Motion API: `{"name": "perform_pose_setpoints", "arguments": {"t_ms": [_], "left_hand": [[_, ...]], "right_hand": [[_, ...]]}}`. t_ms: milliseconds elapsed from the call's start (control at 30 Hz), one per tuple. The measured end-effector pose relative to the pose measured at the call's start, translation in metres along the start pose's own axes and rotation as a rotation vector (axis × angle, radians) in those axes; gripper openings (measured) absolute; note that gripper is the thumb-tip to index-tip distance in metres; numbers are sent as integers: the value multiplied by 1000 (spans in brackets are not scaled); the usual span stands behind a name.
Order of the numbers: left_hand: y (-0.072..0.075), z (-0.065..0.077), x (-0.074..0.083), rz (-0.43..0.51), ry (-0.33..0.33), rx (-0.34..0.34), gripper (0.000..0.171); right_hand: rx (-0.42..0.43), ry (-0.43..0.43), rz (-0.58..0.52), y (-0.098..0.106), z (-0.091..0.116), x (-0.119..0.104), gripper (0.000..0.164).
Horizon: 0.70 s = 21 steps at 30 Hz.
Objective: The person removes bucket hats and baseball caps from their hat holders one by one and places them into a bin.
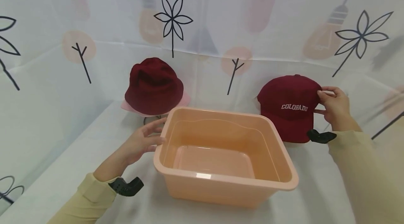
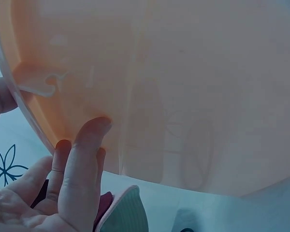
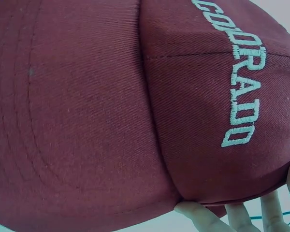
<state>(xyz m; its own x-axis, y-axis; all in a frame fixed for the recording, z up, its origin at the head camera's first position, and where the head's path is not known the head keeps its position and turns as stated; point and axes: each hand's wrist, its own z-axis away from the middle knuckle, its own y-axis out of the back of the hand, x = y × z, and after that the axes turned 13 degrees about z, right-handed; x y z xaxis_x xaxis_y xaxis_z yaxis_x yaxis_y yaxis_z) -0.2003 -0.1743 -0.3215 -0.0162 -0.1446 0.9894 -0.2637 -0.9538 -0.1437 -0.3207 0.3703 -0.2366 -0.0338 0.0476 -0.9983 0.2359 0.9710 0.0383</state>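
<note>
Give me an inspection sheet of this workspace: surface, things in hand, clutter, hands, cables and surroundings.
Surface: smooth white tabletop.
Job's things: peach rectangular plastic basin, upright on the tabletop; dark red fabric baseball cap with white COLORADO lettering, beyond the basin's far right corner, brim pointing down.
Clutter: dark red fabric bucket hat, on top of something pink that is mostly hidden.
Grippers: bare left hand touches the basin's left side; bare right hand holds the cap by its right edge.
Cables: nothing seen for certain; a thin dark loop below the bucket hat is unclear.
Surroundings: white cloth backdrop printed with flowers and light bulbs.
</note>
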Motion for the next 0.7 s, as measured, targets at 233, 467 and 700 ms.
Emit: {"name": "perform_pose_setpoints", "arguments": {"t_ms": [233, 467, 700], "left_hand": [[1, -1, -1, 3, -8, -7, 68], [-1, -1, -2, -3, -6, -2, 69], [-1, -1, -1, 2, -1, -5, 70]], "right_hand": [[6, 10, -56, 1, 0, -12, 24], [3, 37, -88, 4, 1, -24, 29], [21, 61, -58, 0, 4, -41, 37]]}}
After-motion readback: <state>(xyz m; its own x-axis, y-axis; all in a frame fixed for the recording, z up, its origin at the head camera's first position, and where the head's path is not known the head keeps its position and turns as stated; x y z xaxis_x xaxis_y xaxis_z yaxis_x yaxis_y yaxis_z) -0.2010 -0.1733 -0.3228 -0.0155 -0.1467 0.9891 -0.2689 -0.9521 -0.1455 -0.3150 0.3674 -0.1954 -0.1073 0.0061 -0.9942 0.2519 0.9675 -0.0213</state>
